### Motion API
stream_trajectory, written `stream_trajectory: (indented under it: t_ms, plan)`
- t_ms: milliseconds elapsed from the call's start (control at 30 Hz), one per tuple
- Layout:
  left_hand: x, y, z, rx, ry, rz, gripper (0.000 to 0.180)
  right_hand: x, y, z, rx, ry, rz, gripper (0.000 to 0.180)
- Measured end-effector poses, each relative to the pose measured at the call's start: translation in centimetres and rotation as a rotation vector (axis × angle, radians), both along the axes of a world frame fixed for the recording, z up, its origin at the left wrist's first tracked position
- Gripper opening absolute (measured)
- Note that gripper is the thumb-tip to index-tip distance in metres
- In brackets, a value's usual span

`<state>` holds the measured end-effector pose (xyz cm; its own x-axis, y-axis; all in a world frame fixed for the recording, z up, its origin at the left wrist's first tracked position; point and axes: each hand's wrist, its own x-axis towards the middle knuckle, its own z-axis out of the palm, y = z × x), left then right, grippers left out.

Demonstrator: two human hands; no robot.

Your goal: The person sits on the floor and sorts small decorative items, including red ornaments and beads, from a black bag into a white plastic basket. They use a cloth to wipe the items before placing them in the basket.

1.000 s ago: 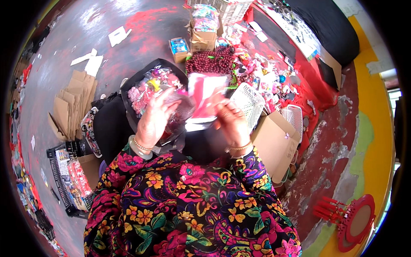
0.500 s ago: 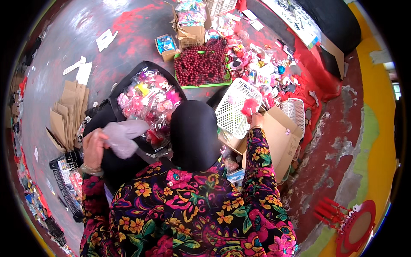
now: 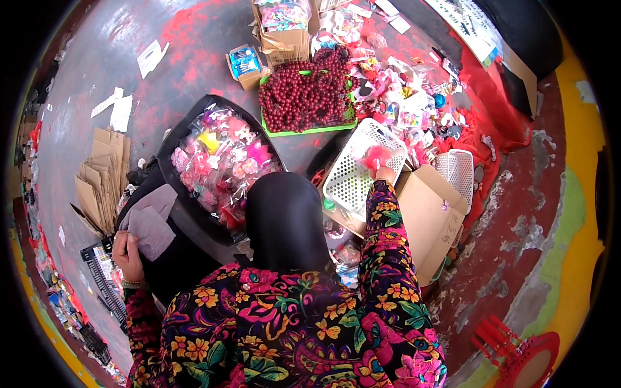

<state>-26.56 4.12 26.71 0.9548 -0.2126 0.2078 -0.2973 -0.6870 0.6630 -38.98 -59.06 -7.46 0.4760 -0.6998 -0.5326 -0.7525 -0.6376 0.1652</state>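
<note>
Left hand [image 3: 128, 255] pinched grey cloth [image 3: 152, 226], frame left; red puff [image 3: 376, 156] lay just up-frame of nearer right hand [image 3: 386, 174], grip unclear.

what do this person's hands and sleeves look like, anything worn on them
The left hand and right hand are ungloved; a thin gold-toned bracelet circles the left wrist. The left sleeve and right sleeve are long and black with a multicoloured floral print; the right shows pink and yellow-orange flowers with green leaves.
</note>
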Motion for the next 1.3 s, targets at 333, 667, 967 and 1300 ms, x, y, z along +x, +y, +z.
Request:
stream_trajectory:
  t_ms: [333, 667, 967, 1300]
  plan:
    - [0.3, -0.6, 0.0, 0.066, -0.032, -0.004, 0.013, 2.7, 2.2, 1.6, -0.038, -0.502, -1.05, 0.041]
    - [0.3, -0.2, -0.2, 0.06, -0.039, -0.028, 0.012, 2.5, 7.5, 5.8, -0.152, -0.185, 0.1, 0.062]
    - [0.5, -0.4, -0.2, 0.075, -0.043, -0.032, 0.014, 2.1, 4.7, 2.2, 0.094, -0.271, -0.238, 0.058]
    - [0.4, -0.9, 0.3, 0.095, -0.045, -0.027, 0.015, 4.9, 6.7, 7.9, 0.037, -0.109, 0.129, 0.034]
